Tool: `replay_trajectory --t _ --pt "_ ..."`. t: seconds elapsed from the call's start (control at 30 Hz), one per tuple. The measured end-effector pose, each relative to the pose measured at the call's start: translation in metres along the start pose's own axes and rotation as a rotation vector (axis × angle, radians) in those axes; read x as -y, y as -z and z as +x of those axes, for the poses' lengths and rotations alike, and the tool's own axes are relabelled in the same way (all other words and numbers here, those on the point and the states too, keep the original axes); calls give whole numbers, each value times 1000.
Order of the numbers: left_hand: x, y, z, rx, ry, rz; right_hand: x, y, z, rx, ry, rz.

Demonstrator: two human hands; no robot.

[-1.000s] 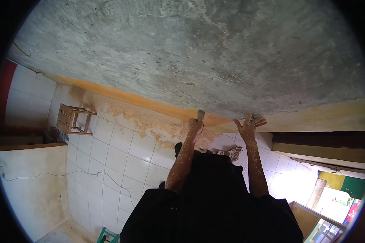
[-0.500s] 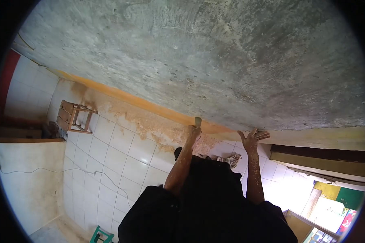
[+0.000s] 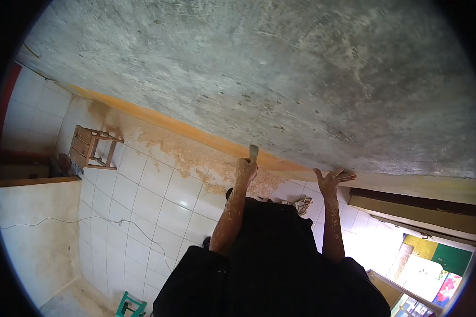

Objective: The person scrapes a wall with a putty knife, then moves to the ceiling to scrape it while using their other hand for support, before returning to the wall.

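My left hand is closed round the handle of a scraper. Its flat blade points up toward the grey wall, close to the orange-painted strip along the wall's lower part; whether the blade touches cannot be made out. To the right, my right hand has its fingers spread, with the fingertips at the wall by the pale lower band. It holds nothing. Pale specks cover both forearms. Crumbled orange-tan flakes lie on the floor along the wall's foot.
White floor tiles carry a thin cable. A wooden stool stands at the left, and a green stool at the bottom. A crumpled cloth lies near the wall. A bright doorway opens at the lower right.
My left hand and the scraper have shifted slightly left and up in view, and the blade has turned a little. My right hand stays spread at the wall. The view has tilted slightly.
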State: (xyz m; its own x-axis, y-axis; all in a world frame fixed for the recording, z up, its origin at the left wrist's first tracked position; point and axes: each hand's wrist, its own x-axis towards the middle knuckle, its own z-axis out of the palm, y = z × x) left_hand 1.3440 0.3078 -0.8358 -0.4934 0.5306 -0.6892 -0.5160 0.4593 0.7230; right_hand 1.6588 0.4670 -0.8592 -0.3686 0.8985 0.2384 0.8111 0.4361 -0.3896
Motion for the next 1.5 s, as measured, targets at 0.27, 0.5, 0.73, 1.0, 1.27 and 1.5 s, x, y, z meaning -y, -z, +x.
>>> replay_trajectory --t 0.27,0.5,0.73,1.0,1.27,1.5 --pt "-24 10 -20 11 6 36 69 26 1 -259 152 -251" --pt "-62 38 -26 -66 -9 3 151 33 2 -450 66 -3" --pt "-76 73 -12 -206 -139 61 191 9 24 -516 197 -5" --pt "-85 111 44 -466 -341 -33 258 -5 28 -520 253 81" --pt "-184 197 -2 -708 -813 -36 369 -43 35 -540 343 66" --pt "-227 297 25 -606 -1198 144 497 -68 63 -641 336 43"
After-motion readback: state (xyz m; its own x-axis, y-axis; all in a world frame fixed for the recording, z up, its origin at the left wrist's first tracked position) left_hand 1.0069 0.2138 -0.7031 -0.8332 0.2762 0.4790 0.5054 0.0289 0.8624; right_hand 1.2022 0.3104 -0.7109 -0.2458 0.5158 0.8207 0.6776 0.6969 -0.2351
